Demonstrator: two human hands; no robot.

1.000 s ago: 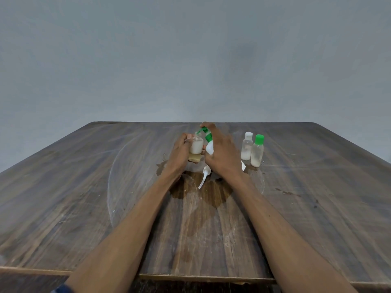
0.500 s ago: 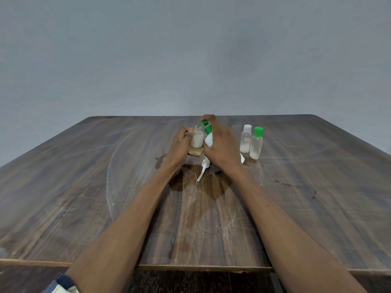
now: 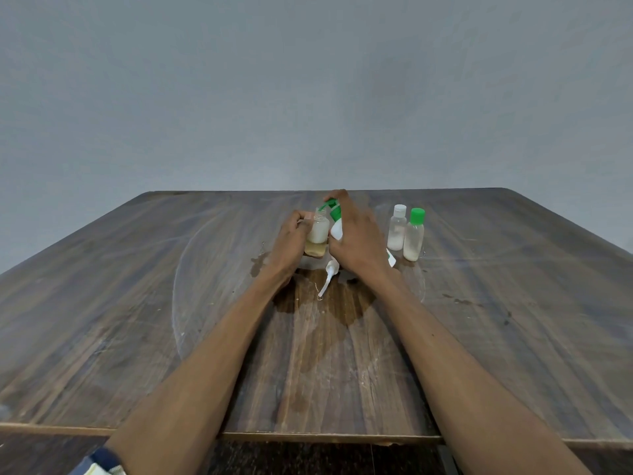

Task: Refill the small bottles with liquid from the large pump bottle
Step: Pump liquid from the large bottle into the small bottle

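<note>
Vs. the earlier frames little differs: both hands stay on the same bottles, same grip; the whole group sits a bit higher in view, so the head has tipped, not the things.

Near edge of the table [image 3: 137,337] runs across the bottom, w/ both forearms crossing it. A dark wet patch [image 3: 329,303] lies on the wood between the forearms, w/ a loose white pump piece [image 3: 328,274] lying at its far end, thin tube pointing toward the person.

Just beyond, the left hand [image 3: 291,243] curls round the small open bottle [image 3: 318,229], upright, uncapped, white liquid filling the lower part. It seems to stand on a small tan block [image 3: 315,249]. The right hand [image 3: 358,240] grips the large pump bottle [image 3: 337,222], white w/ green top, forefinger lying over the green pump head; the nozzle sits just above the small bottle's mouth. Most of the big bottle's body is hidden behind the hand.

To the right, near but apart from the right hand: a white-capped bottle [image 3: 397,228] and a green-capped bottle [image 3: 414,234], upright, touching or nearly so.

Wide bare wood lies left, right and behind, up to the far edge and the grey wall [image 3: 308,97].
</note>
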